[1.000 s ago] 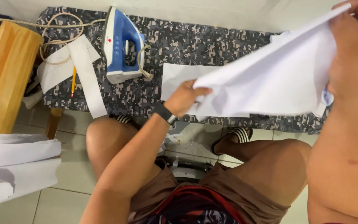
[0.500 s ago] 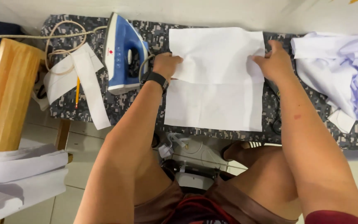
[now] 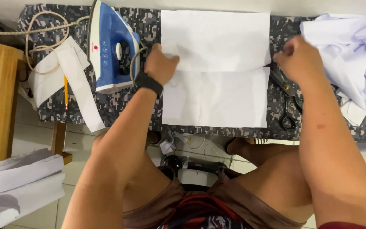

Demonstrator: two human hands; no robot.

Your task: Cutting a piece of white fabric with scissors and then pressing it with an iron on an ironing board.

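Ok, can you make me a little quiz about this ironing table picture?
1. True or false: the blue and white iron stands to the left of the white cloth piece.
2. Which hand rests on the cloth's left edge: A) left hand B) right hand?
3. What dark tool lies on the patterned board just below the right hand?

Key
1. True.
2. A; the left hand, with a black wristband.
3. A pair of scissors.
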